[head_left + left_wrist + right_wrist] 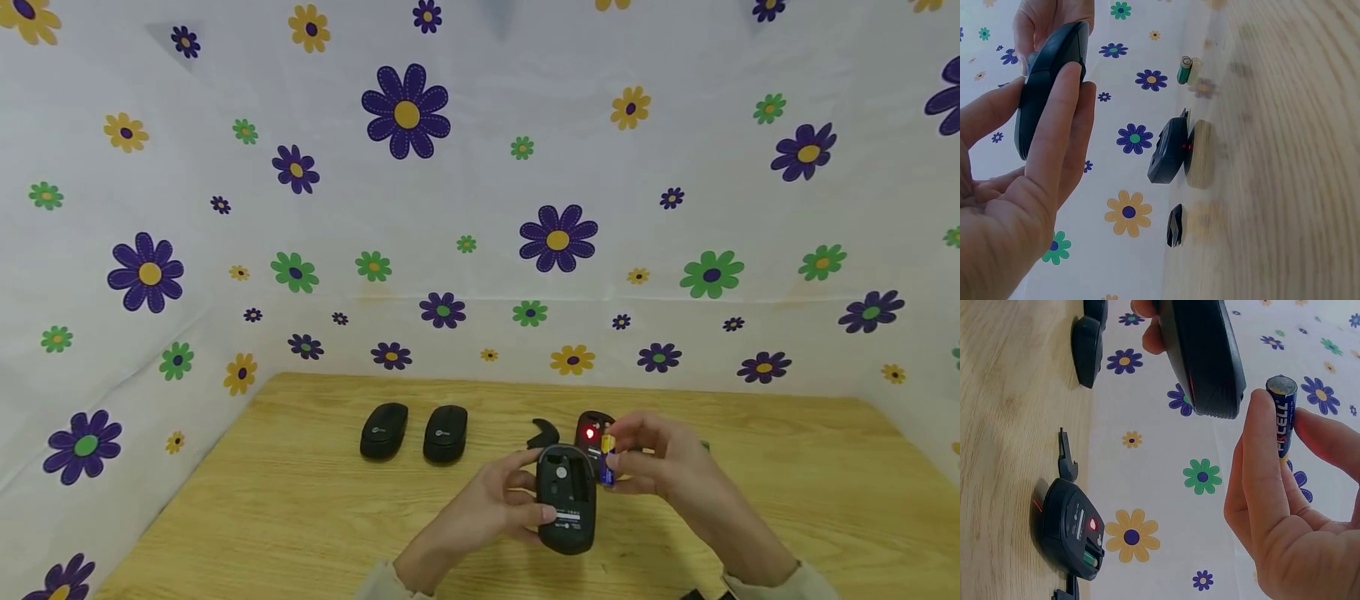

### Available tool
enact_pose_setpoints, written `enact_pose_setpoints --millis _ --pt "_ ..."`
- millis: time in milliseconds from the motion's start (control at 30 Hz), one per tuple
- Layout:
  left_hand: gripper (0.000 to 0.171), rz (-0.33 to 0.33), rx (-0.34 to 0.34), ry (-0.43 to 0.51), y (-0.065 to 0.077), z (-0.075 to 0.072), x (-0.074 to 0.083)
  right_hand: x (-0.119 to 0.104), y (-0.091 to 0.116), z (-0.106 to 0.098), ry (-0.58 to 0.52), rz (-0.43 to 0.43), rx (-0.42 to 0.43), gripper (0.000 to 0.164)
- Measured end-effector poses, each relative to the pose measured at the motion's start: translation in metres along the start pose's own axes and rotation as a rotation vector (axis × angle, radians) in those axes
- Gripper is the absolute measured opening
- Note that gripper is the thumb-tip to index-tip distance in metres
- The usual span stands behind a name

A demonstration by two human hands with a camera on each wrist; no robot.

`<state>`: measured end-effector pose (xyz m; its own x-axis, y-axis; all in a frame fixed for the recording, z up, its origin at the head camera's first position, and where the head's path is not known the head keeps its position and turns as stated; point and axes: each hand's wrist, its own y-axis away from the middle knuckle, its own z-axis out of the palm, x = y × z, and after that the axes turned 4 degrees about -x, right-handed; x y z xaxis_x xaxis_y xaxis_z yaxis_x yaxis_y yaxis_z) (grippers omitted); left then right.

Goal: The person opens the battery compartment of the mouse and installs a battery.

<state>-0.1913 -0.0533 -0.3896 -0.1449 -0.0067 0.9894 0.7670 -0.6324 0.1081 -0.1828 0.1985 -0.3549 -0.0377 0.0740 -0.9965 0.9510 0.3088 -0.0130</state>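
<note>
My left hand (487, 507) holds a black computer mouse (570, 537), underside toward the head camera, with its battery slot uncovered and apparently vacant. The left wrist view shows the fingers of this hand (1041, 169) along the side of the mouse (1044, 94). Just right of it, my right hand (667, 458) pinches a blue and yellow battery (607, 472) between thumb and fingers, apart from the mouse. Behind the hands, another mouse (1063, 525) lies upside down on the table, its red light on and a green battery (1090, 557) in its open slot.
Two black mice (384, 432) stand upright on the wooden table (300, 500) to the left. A curved black cover (544, 433) lies beside the overturned mouse. A green battery (1184, 70) is on the table farther right. Flowered cloth (480, 167) hangs behind and at the sides.
</note>
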Motion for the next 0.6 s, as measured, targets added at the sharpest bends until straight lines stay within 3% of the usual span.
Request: enact_pose_setpoints --millis 433,600 --pt "0.073 -0.02 0.003 0.033 -0.0016 0.007 -0.0024 0.0019 -0.0011 0.0068 0.032 0.027 0.049 0.032" --pt "0.071 -0.021 -0.009 0.04 -0.0011 0.0098 -0.004 0.0038 -0.0016 0.0085 0.034 0.011 0.026 0.034"
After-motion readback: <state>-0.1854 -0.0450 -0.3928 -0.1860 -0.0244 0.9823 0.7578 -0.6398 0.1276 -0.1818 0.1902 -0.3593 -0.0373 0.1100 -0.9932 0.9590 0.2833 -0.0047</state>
